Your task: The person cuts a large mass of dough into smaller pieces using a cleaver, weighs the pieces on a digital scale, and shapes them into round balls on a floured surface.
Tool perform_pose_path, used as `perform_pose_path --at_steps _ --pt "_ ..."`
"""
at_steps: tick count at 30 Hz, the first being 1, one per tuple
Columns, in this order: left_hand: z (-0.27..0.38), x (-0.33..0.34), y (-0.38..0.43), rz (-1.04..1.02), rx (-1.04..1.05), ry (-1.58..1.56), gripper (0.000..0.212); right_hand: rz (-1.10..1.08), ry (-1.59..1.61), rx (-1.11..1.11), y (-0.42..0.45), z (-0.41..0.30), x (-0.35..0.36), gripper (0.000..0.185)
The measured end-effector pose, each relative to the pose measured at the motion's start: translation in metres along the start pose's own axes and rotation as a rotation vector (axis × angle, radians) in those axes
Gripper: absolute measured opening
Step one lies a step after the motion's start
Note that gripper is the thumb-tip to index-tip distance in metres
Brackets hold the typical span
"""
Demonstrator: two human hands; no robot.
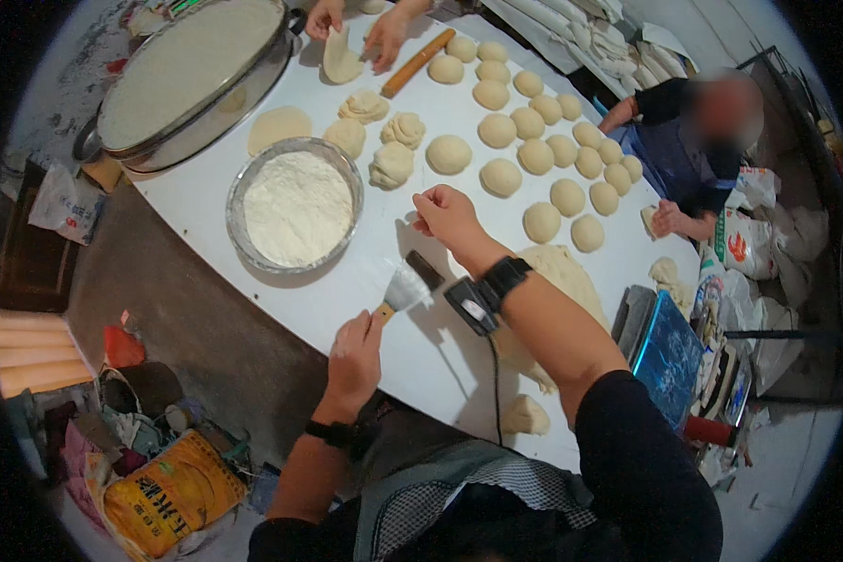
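My left hand [355,358] grips a scraper [405,286] by its wooden handle, its metal blade over the white table [288,305] near a small dark block [423,270]. My right hand [446,214] is above the table with fingers curled together; I see nothing in it. Left of it stands a metal bowl of flour [298,211]. Beyond are folded dough pieces [392,165] and a flat dough round [279,130]. Many dough balls [501,177] lie to the right. A large dough mass [562,281] lies partly hidden under my right forearm.
Another person's hands [388,38] hold dough at the far edge beside a rolling pin [419,63]. A co-worker [681,147] stands at the right, one hand on dough. A large round pan [190,77] is at upper left; a scale [667,358] sits at right.
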State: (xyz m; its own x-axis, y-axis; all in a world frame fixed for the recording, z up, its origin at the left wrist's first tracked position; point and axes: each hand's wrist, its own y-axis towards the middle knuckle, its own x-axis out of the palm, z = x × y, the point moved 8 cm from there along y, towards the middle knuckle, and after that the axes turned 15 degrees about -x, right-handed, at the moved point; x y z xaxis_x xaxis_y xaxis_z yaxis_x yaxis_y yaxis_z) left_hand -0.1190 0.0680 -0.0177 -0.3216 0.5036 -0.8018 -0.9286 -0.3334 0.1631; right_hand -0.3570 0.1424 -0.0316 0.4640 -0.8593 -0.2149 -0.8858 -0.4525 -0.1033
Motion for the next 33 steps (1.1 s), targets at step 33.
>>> perform_pose_path --at_steps 33 --pt "0.131 0.051 -0.084 -0.236 0.220 0.064 0.042 0.501 -0.883 -0.358 -0.400 -0.049 -0.353 0.046"
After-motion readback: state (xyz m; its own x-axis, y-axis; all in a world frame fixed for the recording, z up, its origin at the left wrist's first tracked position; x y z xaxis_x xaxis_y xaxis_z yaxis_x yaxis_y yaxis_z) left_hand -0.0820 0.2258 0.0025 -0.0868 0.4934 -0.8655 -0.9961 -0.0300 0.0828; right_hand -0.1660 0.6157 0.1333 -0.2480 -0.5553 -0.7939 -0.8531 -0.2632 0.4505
